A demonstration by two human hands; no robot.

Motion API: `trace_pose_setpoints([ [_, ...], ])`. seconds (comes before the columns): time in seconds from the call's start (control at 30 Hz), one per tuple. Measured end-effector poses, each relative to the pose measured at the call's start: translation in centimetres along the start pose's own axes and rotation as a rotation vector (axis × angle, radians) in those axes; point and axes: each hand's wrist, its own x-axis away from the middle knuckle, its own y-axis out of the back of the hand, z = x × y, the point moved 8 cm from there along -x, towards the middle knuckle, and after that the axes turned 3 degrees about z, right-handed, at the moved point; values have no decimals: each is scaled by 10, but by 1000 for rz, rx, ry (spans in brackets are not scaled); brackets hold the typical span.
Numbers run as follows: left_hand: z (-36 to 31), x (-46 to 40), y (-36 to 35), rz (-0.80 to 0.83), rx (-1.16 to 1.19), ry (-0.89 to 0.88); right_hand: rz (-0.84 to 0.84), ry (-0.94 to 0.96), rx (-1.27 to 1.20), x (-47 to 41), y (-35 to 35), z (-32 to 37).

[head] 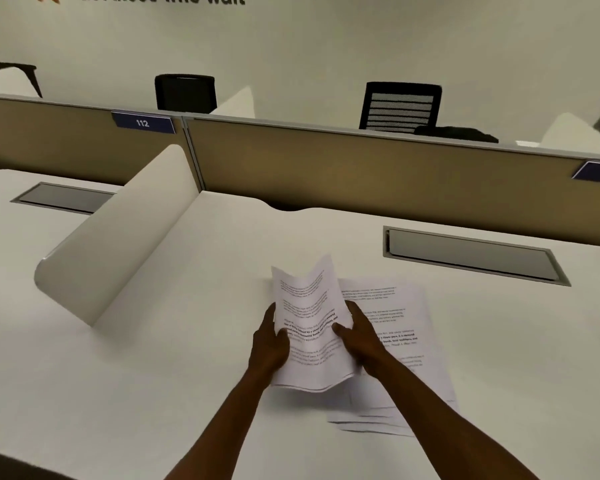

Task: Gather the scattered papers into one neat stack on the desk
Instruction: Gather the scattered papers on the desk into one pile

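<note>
A small bundle of printed papers [309, 327] is lifted off the white desk [174, 368], bowed along its length. My left hand [269, 344] grips its left edge and my right hand [359, 336] grips its right edge, thumbs on top. Just to the right, more printed sheets [406, 344] lie flat on the desk in a loose, slightly fanned pile, partly hidden under my right forearm and the held bundle.
A curved white divider [118, 244] slants across the desk on the left. A grey cable hatch [471, 254] is set in the desk behind the papers, another [63, 197] on the neighbouring desk. A tan partition [361, 168] closes the back, with black chairs beyond.
</note>
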Motion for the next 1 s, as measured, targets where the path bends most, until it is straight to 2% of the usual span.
trace_pose_setpoints([
  [0.13, -13, 0, -19, 0, 49, -22, -110, 17, -39, 8, 45, 3],
  [0.3, -22, 3, -48, 110, 99, -42, -214, 42, 126, 25, 107, -2],
  [0.47, -25, 7, -83, 185, 6, -48, -307, 35, 305, 45, 141, -18],
  [0.6, -27, 4, -105, 213, -159, -94, -406, 8, 395, 56, 156, -36],
  [0.7, -21, 2, -112, 182, -313, -94, -460, -59, 503, 60, 162, -51],
  [0.83, -3, 2, -109, 63, -553, -33, -532, -231, 584, 60, 176, -71],
  [0.9, 3, 4, -110, 60, -549, 21, -522, -335, 576, 58, 180, -79],
  [1.0, 5, 6, -115, 59, -449, 56, -448, -404, 704, 53, 172, -82],
])
